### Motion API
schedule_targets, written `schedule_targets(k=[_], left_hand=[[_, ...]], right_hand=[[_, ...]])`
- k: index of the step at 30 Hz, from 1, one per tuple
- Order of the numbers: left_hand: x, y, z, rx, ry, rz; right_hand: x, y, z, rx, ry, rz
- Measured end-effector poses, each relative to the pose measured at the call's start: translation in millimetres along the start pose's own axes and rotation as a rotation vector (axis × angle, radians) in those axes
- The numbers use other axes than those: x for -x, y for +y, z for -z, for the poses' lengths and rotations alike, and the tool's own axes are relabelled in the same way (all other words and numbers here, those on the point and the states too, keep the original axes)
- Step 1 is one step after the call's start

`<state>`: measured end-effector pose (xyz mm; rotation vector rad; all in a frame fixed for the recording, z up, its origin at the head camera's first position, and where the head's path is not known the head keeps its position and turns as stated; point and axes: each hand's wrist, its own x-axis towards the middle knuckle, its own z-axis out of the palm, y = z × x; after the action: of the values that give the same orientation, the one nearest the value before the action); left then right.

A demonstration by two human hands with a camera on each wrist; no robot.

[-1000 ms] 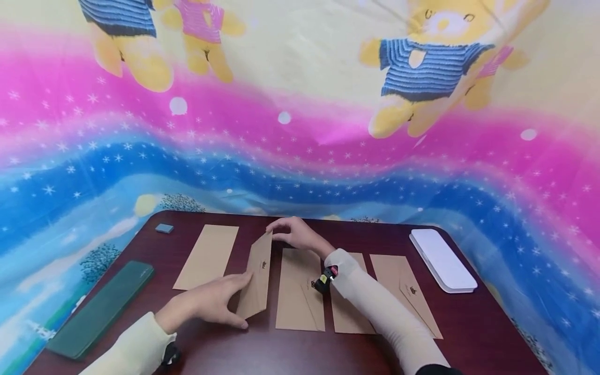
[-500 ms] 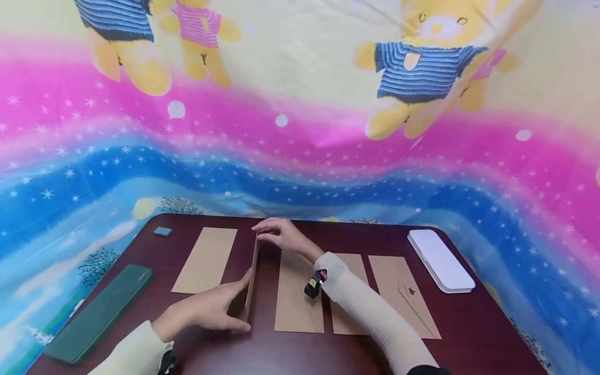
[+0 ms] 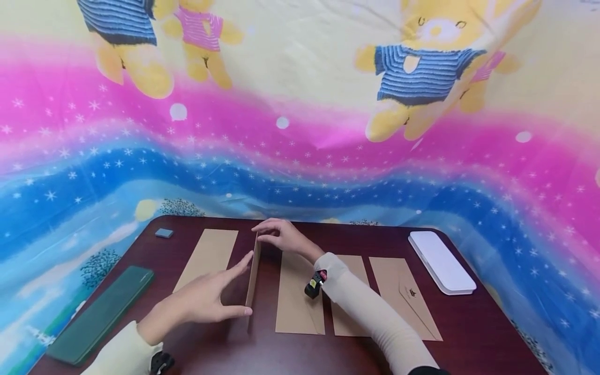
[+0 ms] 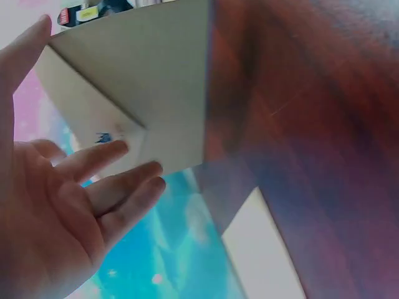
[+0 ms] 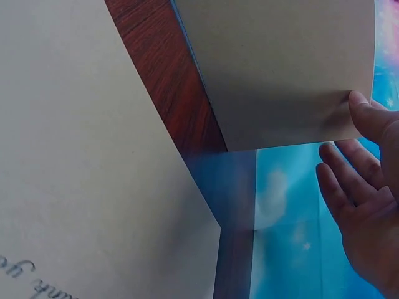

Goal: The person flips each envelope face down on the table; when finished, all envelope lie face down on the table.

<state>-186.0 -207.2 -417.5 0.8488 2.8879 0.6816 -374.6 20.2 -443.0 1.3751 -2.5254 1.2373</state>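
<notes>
- Brown envelope (image 3: pixel 253 276) upright: my right hand (image 3: pixel 282 235) pinches its 12 o'clock end.
- My left hand (image 3: pixel 204 298), fingers spread, should lightly steady its 9 o'clock face.

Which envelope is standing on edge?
The second envelope from the left, as the head view shows them: the right hand pinches its far end and holds it upright. The other four envelopes lie flat on the table.

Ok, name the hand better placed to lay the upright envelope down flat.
Probably the right hand: it pinches the upright envelope at its far end. The left hand is open beside the envelope's face, without a clear grip.
</notes>
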Motion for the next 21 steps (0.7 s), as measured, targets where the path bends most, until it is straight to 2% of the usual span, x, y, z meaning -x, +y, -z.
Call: schedule_targets(k=[5,8,12,17,21], left_hand=[[2.6,1.2,3.3,-0.098,0.075,-0.078],[2.8,0.2,3.1,-0.118,0.110,-0.103],[3.1,-1.4,2.4,-0.120,0.125,-0.116],[3.6,-2.1,2.5,-0.114,0.132,-0.125],[3.9,-2.9,2.9,-0.085,0.113,-0.114]], right_hand=[[-0.3,-3,0,0.049,0.000,-0.001],[-1.8,-2,-1,0.044,-0.002,-0.006],[-2.7,3,-4,0.016,0.008,-0.005],[-0.2,12,-11,0.009,0.015,-0.077],[2.8,16,-17,0.050,-0.018,-0.160]])
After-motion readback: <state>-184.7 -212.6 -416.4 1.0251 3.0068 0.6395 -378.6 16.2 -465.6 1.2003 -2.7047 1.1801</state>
